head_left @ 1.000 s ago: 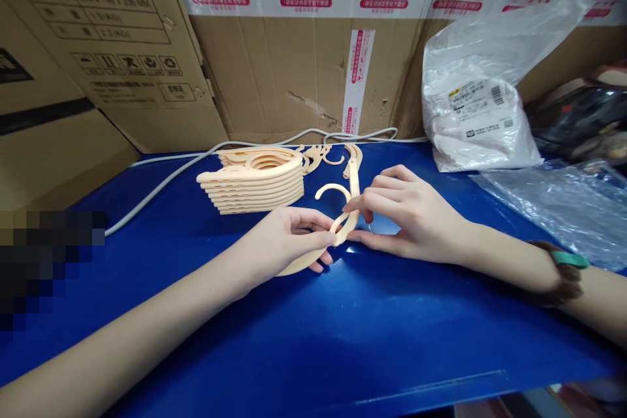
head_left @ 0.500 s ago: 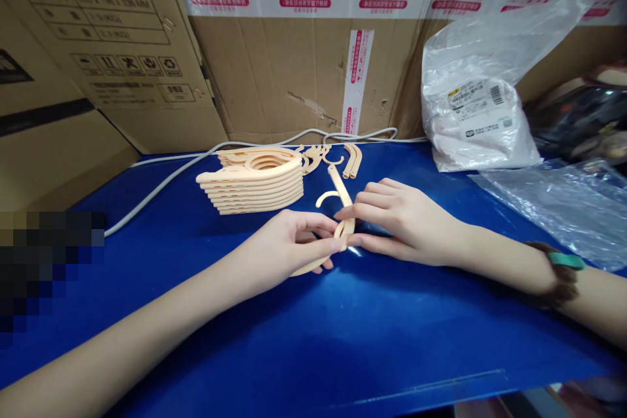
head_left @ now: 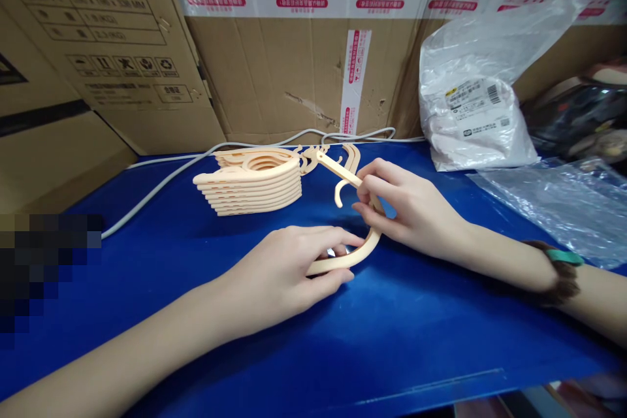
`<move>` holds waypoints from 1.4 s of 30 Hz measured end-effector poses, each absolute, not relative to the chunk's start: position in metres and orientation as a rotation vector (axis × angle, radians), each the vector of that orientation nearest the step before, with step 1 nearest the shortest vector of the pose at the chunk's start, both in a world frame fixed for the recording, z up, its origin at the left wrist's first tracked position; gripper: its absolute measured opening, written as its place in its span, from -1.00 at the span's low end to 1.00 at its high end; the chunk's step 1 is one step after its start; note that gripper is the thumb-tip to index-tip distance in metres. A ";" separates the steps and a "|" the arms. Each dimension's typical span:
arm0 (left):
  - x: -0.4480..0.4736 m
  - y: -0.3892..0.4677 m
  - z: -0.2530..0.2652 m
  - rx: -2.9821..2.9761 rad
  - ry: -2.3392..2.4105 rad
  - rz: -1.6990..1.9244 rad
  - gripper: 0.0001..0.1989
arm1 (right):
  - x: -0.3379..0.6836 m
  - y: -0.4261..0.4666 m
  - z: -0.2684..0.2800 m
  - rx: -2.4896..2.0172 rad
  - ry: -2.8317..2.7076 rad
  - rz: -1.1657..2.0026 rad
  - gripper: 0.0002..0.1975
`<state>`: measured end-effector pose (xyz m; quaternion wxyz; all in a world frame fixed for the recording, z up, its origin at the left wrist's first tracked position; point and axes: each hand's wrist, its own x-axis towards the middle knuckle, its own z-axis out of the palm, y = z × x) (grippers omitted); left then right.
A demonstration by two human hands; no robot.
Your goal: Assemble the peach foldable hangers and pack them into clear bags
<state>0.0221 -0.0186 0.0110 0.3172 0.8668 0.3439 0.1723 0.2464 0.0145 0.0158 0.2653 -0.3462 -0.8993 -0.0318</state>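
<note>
A cream plastic folding clothes hanger (head_left: 368, 247) is held between both hands, just above the blue table. My left hand (head_left: 313, 261) pinches its lower curved arm, with the thumb in front and the fingers behind. Around the upper part, close to the hook, my right hand (head_left: 401, 206) is closed, covering the joint there. The small hook and a straight arm stick out to the left of my right fingers. Behind my left hand stands a neat stack of cream hangers (head_left: 249, 192). Loose hooks (head_left: 309, 160) and curved arm pieces (head_left: 351, 158) lie at the back.
Cardboard boxes (head_left: 274, 72) wall off the back and left of the blue table (head_left: 304, 359). A grey cable (head_left: 157, 199) runs along the rear. On the right are a white plastic bag (head_left: 475, 124) and a flat clear plastic sheet (head_left: 553, 206).
The hanger has turned, its straight arm now slanting further left. My right hand has shifted up and right along it; my left hand has moved slightly down and now grips the curved arm.
</note>
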 end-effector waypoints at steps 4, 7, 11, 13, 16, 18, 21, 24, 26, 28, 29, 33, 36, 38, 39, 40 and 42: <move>0.022 -0.017 0.014 2.326 0.889 0.448 -0.77 | 0.248 0.020 0.013 -1.016 -2.442 -0.190 -0.93; 0.022 -0.015 0.014 2.346 0.914 0.457 -0.83 | 0.250 0.025 0.009 -1.070 -2.439 -0.218 -0.88; 0.021 -0.013 0.013 2.407 0.990 0.504 -0.89 | 0.251 0.028 0.004 -1.073 -2.465 -0.228 -0.81; 0.020 -0.012 0.012 2.460 1.031 0.530 -0.90 | 0.251 0.029 0.003 -1.051 -2.495 -0.242 -0.79; 0.018 -0.011 0.010 2.524 1.082 0.569 -0.91 | 0.251 0.029 0.004 -1.013 -2.547 -0.253 -0.81; 0.017 -0.011 0.009 2.550 1.107 0.585 -0.91 | 0.251 0.029 0.004 -0.995 -2.569 -0.249 -0.81; 0.017 -0.010 0.008 2.582 1.130 0.583 -0.90 | 0.251 0.028 0.005 -0.991 -2.586 -0.241 -0.82; 0.017 -0.009 0.006 2.624 1.138 0.585 -0.88 | 0.251 0.028 0.005 -0.978 -2.605 -0.234 -0.81; 0.017 -0.009 0.005 2.649 1.134 0.590 -0.86 | 0.251 0.028 0.005 -0.963 -2.611 -0.236 -0.80; 0.016 -0.008 0.004 2.663 1.129 0.590 -0.84 | 0.251 0.028 0.005 -0.952 -2.616 -0.242 -0.80; 0.016 -0.008 0.004 2.665 1.129 0.590 -0.83 | 0.251 0.028 0.004 -0.947 -2.619 -0.246 -0.79; 0.016 -0.008 0.004 2.656 1.141 0.586 -0.82 | 0.251 0.029 0.004 -0.953 -2.625 -0.261 -0.77; 0.017 -0.008 0.005 2.640 1.147 0.578 -0.83 | 0.252 0.029 0.004 -0.976 -2.627 -0.258 -0.77; 0.017 -0.008 0.005 2.634 1.142 0.568 -0.83 | 0.252 0.029 0.004 -0.981 -2.631 -0.251 -0.77; 0.017 -0.009 0.006 2.632 1.137 0.564 -0.82 | 0.252 0.029 0.004 -0.982 -2.631 -0.247 -0.76; 0.017 -0.009 0.006 2.633 1.127 0.562 -0.82 | 0.252 0.029 0.004 -0.982 -2.632 -0.245 -0.76; 0.017 -0.009 0.006 2.634 1.113 0.573 -0.81 | 0.252 0.030 0.004 -0.983 -2.632 -0.241 -0.74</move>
